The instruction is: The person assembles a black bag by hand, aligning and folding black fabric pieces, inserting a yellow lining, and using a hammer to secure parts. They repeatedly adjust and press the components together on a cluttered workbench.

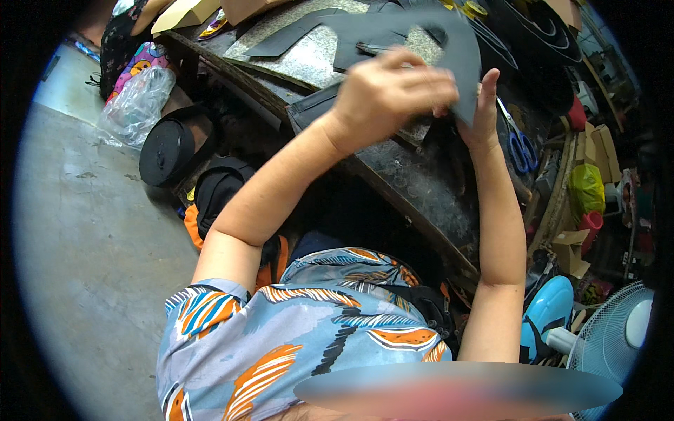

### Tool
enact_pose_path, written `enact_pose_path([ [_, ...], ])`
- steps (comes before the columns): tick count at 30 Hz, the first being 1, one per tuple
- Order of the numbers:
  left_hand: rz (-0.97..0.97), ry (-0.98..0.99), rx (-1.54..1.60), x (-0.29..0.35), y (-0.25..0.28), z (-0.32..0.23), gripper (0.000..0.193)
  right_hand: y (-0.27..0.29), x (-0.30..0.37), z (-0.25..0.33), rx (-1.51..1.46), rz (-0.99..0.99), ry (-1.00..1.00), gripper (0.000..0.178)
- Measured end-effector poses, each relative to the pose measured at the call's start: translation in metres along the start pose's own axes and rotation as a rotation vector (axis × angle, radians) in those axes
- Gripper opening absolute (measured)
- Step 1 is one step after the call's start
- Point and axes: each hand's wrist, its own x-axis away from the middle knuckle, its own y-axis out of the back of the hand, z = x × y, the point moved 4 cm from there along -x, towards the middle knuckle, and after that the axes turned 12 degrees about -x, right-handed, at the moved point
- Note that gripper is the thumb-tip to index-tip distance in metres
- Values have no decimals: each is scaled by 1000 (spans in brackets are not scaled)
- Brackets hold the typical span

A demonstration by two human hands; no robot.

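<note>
A curved piece of dark grey sheet material (460, 59) is held up over the worktop, blurred by motion in its upper part. My right hand (483, 116) grips its lower edge, with the thumb pointing up. Across the front of the sheet lies my left hand (397, 88), its fingers smeared by movement, so its hold cannot be made out. Beyond the hands, more flat dark cut pieces (291, 36) rest on a speckled stone slab (316, 59). Scissors with blue handles (521, 151) lie on the bench to the right of my right hand.
The dark worktop (414, 186) has a worn front edge running diagonally. On the left are a black coiled roll (168, 151) and a clear plastic bag (144, 102). A caged fan (614, 340) stands at the lower right, near cardboard boxes (570, 251). Black curved pieces (540, 52) are piled at the far right.
</note>
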Motion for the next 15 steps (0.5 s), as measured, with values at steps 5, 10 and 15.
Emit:
enact_pose_path([
  [5, 105, 153, 122, 11, -14, -6, 28, 6, -1, 1, -142, -199, 37, 52],
  [10, 439, 360, -91, 26, -33, 11, 71, 16, -2, 12, 115, -342, 264, 39],
  [15, 606, 338, -54, 39, -23, 0, 67, 19, -1, 9, 103, -398, 285, 38],
])
